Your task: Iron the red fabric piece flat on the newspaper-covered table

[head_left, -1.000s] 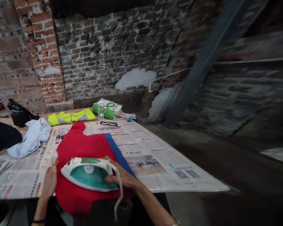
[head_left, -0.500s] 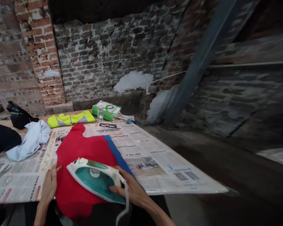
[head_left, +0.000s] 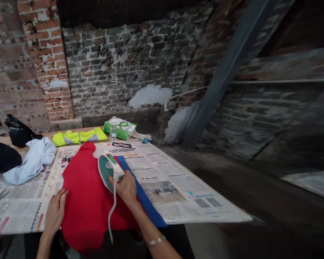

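Observation:
Red fabric [head_left: 83, 190] lies on the newspaper-covered table and hangs over its front edge, with a blue piece [head_left: 147, 201] showing along its right side. My right hand [head_left: 126, 187] is closed round the handle of a green and white iron [head_left: 106, 172], which stands on the upper right part of the red fabric with its tip pointing away from me. From the iron a white cord [head_left: 112, 216] runs down toward the front edge. At the fabric's left edge rests my left hand [head_left: 56, 210], fingers extended, holding nothing.
Along the back lie a black bag [head_left: 18, 132], a yellow vest [head_left: 79, 136], a clear bottle [head_left: 113, 131], a green-white bag [head_left: 121, 126] and glasses [head_left: 121, 145]. Light blue cloth [head_left: 34, 162] and dark cloth [head_left: 2, 158] are at left. Scissors [head_left: 0, 198] lie near the left front.
My right hand has moved the iron up and away from me, turning its tip from left to forward. More red fabric shows at the front. My left hand stays at the left edge.

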### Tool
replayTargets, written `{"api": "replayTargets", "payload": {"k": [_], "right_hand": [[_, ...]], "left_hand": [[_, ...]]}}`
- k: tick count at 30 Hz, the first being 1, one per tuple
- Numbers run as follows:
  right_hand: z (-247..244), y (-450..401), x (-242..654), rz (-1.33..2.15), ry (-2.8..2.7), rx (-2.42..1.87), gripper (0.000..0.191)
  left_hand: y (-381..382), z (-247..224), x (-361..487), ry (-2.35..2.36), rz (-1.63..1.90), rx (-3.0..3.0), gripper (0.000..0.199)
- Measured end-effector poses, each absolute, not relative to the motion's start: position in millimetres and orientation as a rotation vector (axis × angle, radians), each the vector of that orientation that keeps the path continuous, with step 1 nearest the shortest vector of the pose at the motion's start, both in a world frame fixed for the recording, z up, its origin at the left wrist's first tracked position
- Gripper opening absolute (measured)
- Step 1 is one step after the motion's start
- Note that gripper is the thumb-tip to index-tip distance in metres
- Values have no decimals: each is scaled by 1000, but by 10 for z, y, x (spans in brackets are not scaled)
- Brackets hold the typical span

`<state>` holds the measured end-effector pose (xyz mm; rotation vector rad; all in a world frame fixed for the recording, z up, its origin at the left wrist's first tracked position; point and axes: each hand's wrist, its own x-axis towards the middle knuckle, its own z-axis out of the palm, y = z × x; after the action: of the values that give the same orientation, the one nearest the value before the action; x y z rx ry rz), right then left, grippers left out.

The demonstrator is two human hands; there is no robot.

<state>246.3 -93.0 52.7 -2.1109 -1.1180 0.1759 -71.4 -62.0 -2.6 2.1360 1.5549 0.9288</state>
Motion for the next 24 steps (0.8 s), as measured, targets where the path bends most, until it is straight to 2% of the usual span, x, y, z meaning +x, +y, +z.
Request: {"api": "replayTargets", "payload": {"k": [4, 7, 12, 18, 21, 24], "right_hand": [[589, -465, 2444, 158, -1115, -2134, 44], [554, -486, 2421, 120, -1142, -2122, 45], [320, -1170, 2432, 31, -1188, -2101, 45], [2, -1951, 2432, -171, -1150, -1799, 50], [6, -1845, 2464, -221, -1134, -1770, 45], [168, -1406, 2475, -184, -1109, -1947, 44]], "left_hand": [[-613, -32, -721, 1549, 933, 2154, 51], [-616, -40, -722, 1543, 947, 2172, 50], [-631, -65, -718, 1547, 952, 2212, 46], [-642, -42, -720, 1537, 952, 2201, 47], [-634, -46, -725, 1539, 965, 2198, 48], [-627, -57, -729, 1535, 965, 2209, 47]]}}
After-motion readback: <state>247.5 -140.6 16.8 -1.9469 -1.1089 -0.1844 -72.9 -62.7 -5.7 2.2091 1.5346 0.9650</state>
